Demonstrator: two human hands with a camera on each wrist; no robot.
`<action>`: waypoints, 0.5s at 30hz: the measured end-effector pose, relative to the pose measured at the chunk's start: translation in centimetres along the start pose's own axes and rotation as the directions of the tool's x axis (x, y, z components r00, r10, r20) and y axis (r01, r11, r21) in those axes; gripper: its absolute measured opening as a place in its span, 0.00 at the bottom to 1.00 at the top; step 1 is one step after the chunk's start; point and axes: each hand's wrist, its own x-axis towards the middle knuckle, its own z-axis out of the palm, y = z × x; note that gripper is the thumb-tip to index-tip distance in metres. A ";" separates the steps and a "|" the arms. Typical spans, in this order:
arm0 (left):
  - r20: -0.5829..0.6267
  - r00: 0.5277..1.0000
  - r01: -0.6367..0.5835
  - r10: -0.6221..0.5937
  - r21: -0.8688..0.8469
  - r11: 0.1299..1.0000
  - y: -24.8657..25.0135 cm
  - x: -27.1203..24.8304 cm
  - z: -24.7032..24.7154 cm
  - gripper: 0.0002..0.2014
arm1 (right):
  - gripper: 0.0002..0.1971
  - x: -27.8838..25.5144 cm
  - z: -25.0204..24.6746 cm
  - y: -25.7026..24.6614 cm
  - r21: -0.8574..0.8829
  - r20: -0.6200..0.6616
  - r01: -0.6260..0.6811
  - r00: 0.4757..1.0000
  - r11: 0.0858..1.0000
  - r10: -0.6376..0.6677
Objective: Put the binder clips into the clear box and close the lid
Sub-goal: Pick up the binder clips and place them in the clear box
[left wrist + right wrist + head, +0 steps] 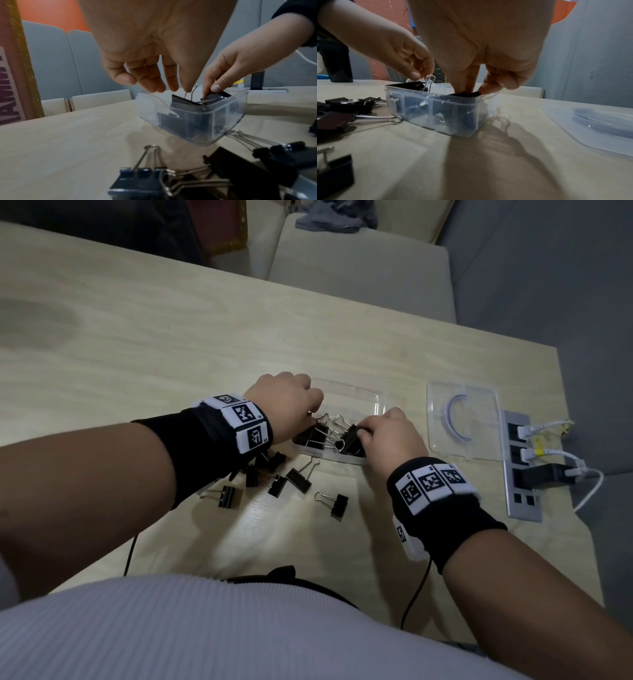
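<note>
The clear box (363, 395) stands open on the wooden table with several black binder clips inside. My left hand (313, 417) reaches in from the left and pinches the wire handle (429, 79) of a clip standing in the box (223, 121). From the right, my right hand (363, 433) grips another black clip (467, 94) between fingers and thumb at the box's near right corner (453, 115). Several loose clips (298, 479) lie on the table just in front of the box. The clear lid (472, 440) lies flat to the right.
A metal power strip (520, 467) with white plugs and cables sits beyond the lid near the table's right edge. A black cable (416, 594) runs off the near edge. Pale chairs (359, 268) stand behind the table.
</note>
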 end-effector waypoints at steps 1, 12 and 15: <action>0.007 1.000 -0.024 0.024 0.007 1.000 0.1 -0.2 0.1 0.16 | 0.12 0.0 -0.1 0.1 0.000 -0.019 0.010 1.000 1.000 -0.010; 0.001 0.998 -0.058 0.058 0.066 0.996 0.4 -0.7 1.0 0.15 | 0.09 -0.9 -0.6 -0.3 -0.039 -0.070 0.092 0.993 0.995 -0.094; -0.086 0.996 0.006 -0.010 -0.051 0.999 -0.3 -1.5 0.7 0.16 | 0.08 -2.4 -0.6 -1.1 0.038 -0.066 0.201 0.978 0.979 -0.198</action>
